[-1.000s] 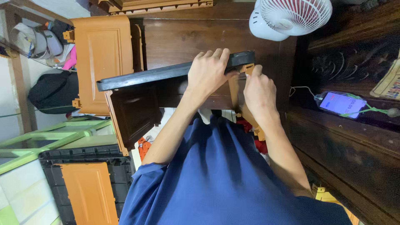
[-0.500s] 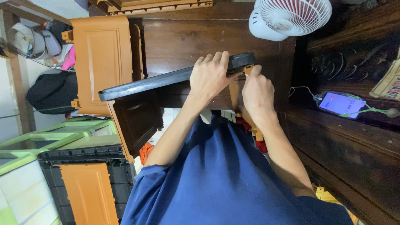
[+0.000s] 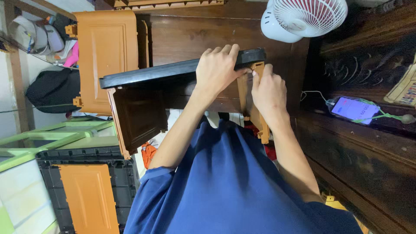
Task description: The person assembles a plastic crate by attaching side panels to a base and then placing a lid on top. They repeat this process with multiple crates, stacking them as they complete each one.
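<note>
Hands up front: my left hand (image 3: 219, 69) clamps the black frame (image 3: 173, 71), which runs left to right before me; my right hand (image 3: 268, 89) pinches the orange side panel (image 3: 256, 117) hanging from its right end, nearer that hand.

Landmark: the folding crate (image 3: 143, 108). Fan (image 3: 303, 17) sits above its right end. Phone (image 3: 353, 109) lies well right on a ledge (image 3: 372, 147). Stacked crates (image 3: 86, 190) lie below left. Bag (image 3: 54, 90), apparently, left of it.
</note>
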